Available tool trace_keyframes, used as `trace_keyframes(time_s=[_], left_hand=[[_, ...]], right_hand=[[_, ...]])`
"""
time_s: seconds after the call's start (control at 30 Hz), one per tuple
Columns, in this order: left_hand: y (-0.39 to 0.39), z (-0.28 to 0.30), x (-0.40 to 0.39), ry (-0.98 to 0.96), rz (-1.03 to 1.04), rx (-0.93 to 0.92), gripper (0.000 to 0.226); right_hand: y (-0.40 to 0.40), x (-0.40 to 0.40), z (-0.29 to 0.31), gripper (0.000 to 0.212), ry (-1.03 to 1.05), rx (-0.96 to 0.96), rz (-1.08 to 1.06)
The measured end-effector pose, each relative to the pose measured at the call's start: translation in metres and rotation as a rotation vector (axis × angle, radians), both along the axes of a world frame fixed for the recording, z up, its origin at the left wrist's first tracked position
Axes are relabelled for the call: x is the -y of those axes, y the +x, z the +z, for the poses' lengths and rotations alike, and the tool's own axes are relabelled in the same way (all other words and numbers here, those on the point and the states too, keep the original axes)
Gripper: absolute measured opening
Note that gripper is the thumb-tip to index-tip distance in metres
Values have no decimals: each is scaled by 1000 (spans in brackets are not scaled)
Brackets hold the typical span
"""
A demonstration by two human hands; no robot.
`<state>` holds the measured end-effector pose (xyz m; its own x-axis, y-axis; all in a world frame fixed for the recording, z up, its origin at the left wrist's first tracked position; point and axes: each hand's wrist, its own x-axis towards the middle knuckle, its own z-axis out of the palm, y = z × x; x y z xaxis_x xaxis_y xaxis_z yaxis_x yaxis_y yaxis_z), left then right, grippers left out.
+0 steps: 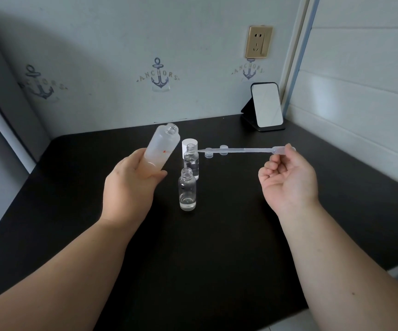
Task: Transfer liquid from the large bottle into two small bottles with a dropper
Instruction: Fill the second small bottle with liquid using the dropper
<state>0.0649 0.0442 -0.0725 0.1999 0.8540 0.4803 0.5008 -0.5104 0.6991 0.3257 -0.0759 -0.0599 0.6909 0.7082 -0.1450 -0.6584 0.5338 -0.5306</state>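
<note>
The left hand (131, 180) curls its grip round the base of the frosted plastic large bottle (162, 145), uncapped and tilted. The right hand (288, 177) pinches the bulb of the clear plastic dropper (241, 150); its tip lies beside the farther small clear glass bottle (191, 161), which looks well filled. The nearer glass bottle (187, 189), between both grips on the black counter (217, 247), holds only a shallow layer, so filling it remains.

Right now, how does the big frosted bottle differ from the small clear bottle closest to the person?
The frosted large bottle is held tilted in the left hand, off the table; the near small bottle stands upright on the black table. The large bottle is cloudy and wider; the small one is see-through, with a little liquid at its bottom. Both are uncapped.
</note>
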Motion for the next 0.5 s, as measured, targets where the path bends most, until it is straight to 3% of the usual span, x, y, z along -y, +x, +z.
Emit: trace_keyframes(time_s=[0.23, 0.4, 0.5], left_hand=[[2, -1, 4, -125, -24, 80, 36], [5, -3, 2, -153, 7, 72, 58], [5, -3, 2, -155, 4, 84, 57]], right_hand=[[0, -1, -1, 34, 9, 57, 33], [1, -2, -3, 31, -1, 75, 41], [1, -2, -3, 32, -9, 74, 41]])
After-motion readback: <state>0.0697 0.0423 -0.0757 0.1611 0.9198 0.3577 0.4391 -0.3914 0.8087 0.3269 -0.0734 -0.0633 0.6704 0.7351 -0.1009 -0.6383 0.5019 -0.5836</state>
